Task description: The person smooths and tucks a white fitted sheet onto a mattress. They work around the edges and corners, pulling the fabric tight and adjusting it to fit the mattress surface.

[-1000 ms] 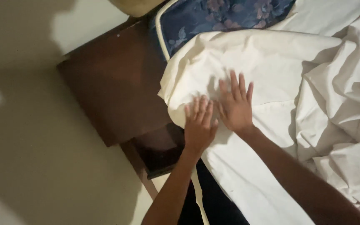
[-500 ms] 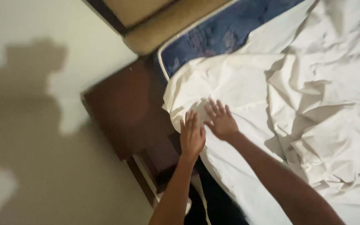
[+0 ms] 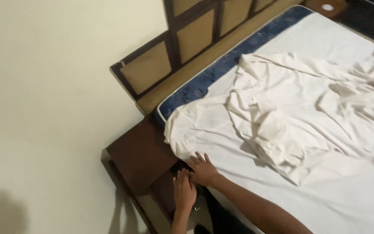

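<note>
Hands meet at the bed's corner: right hand flat, fingers spread on the sheet edge; left hand open at seven o'clock, beside the nightstand.

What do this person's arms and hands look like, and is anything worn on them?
Both arms are bare as far as the picture shows: no sleeves, gloves or wristbands. The left hand and the right hand are bare too, fingers slim and uncovered. I see no rings or watch, though the dim light could hide small things. The forearms look slender.
</note>
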